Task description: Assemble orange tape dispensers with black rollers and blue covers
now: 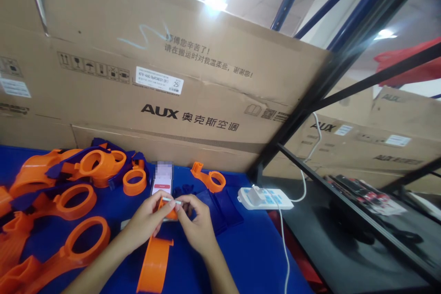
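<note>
An orange plastic tape dispenser (155, 264) is in my left hand (149, 216), whose fingers wrap round its narrow end, with the wide curved part toward me. A pale toothed strip (172, 200) lies across that end, under both thumbs. My right hand (195, 220) pinches the strip's right end with thumb and forefinger. Fingers partly hide how the strip sits on the dispenser. Right behind my hands stands a phone (161, 186) with a lit screen. Beyond my right hand another orange dispenser (216, 181) lies near dark blue pieces (223, 211).
Several orange dispensers (87, 241) are heaped at the left on the blue table cover (255, 257). A white power strip (267, 197) with cables lies at right. A large cardboard box (193, 87) walls off the back, and a dark metal frame (292, 124) slants past its right side.
</note>
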Action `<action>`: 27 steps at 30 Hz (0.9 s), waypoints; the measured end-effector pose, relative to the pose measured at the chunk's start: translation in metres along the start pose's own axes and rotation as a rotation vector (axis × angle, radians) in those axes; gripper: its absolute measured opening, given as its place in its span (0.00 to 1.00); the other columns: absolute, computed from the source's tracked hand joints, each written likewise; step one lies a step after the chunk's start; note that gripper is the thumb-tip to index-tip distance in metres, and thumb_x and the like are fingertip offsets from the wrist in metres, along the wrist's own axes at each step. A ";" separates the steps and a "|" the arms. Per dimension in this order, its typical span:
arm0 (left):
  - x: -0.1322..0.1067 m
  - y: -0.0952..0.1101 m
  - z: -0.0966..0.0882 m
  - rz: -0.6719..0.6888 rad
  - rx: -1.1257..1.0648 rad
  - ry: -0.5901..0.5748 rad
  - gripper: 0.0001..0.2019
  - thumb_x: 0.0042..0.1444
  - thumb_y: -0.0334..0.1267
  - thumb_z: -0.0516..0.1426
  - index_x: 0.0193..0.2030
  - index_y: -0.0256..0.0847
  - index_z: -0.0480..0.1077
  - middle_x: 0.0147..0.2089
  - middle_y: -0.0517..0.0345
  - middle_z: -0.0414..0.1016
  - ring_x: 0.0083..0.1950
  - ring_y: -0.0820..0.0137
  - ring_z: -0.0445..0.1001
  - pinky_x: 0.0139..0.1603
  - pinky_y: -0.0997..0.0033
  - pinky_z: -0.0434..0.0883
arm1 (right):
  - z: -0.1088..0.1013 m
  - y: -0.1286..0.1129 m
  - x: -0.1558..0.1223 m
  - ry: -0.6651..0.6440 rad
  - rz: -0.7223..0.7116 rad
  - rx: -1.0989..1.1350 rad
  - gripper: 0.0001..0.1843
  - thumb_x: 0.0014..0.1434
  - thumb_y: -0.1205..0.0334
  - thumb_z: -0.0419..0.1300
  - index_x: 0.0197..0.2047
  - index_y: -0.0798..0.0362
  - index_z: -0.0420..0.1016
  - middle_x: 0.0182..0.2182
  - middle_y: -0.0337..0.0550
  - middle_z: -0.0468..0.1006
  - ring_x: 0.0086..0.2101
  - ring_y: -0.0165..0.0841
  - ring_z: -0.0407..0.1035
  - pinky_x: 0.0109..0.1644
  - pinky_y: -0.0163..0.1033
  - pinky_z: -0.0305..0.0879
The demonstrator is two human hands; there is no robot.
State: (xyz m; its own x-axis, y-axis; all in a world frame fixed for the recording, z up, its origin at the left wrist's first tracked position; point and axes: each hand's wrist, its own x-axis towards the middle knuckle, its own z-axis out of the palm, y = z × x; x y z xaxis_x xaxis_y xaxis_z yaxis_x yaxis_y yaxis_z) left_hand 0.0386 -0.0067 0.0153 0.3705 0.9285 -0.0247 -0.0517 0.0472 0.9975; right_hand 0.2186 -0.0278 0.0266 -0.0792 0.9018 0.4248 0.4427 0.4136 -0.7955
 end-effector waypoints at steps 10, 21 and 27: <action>-0.001 0.010 0.000 0.078 -0.008 0.119 0.18 0.59 0.56 0.62 0.36 0.41 0.74 0.19 0.69 0.61 0.16 0.77 0.56 0.18 0.77 0.55 | 0.000 -0.001 0.002 0.146 0.054 0.137 0.11 0.63 0.53 0.65 0.35 0.52 0.78 0.31 0.41 0.75 0.30 0.32 0.67 0.32 0.35 0.65; 0.003 0.045 -0.053 -0.051 -0.860 0.256 0.09 0.59 0.43 0.60 0.35 0.40 0.69 0.23 0.60 0.70 0.17 0.76 0.63 0.17 0.77 0.66 | -0.040 0.010 0.006 0.186 0.041 0.020 0.05 0.59 0.61 0.63 0.32 0.51 0.75 0.28 0.39 0.75 0.28 0.33 0.68 0.32 0.35 0.65; -0.020 0.034 -0.048 -0.126 -0.598 0.295 0.12 0.56 0.46 0.63 0.40 0.40 0.73 0.25 0.54 0.75 0.19 0.69 0.71 0.17 0.73 0.67 | -0.018 0.003 -0.001 -0.263 -0.167 -0.330 0.09 0.54 0.72 0.60 0.34 0.48 0.74 0.33 0.39 0.77 0.36 0.36 0.72 0.41 0.37 0.67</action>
State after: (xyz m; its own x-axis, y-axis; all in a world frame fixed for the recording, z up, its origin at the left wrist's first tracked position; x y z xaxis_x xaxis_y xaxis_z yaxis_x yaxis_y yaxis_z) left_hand -0.0150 -0.0060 0.0463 0.1428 0.9602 -0.2399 -0.5603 0.2782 0.7801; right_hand 0.2364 -0.0295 0.0321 -0.3790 0.8449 0.3775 0.6622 0.5326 -0.5271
